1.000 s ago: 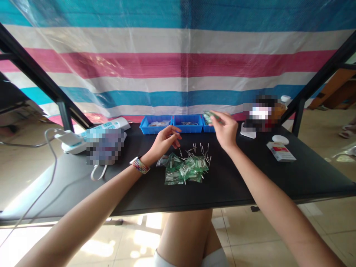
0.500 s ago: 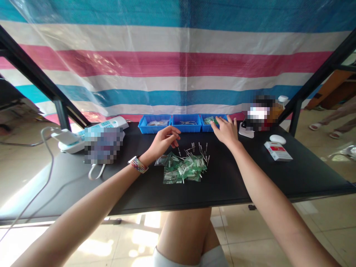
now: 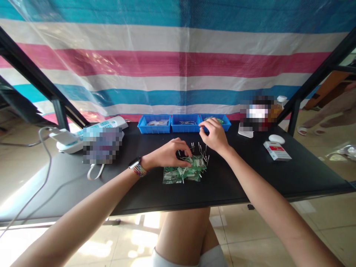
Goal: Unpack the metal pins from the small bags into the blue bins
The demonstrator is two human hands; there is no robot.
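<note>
Our left hand (image 3: 171,152) arches over the green bags (image 3: 178,175), nearest them.
Back from the middle of the table's (image 3: 139,194) front edge, the crinkled, glossy plastic lies under our parted thumb and fingers; slim metal pins (image 3: 208,158) beyond point various ways. Our right hand (image 3: 217,136) curls before the rigid blue bins (image 3: 185,128) along the rear edge; whether it pinches anything, we cannot tell.

No legible text, numbers or brands. Small red-and-white box (image 3: 278,151), right side: label too blurred to read. Power strip (image 3: 119,124), left: can't make out any markings.
</note>
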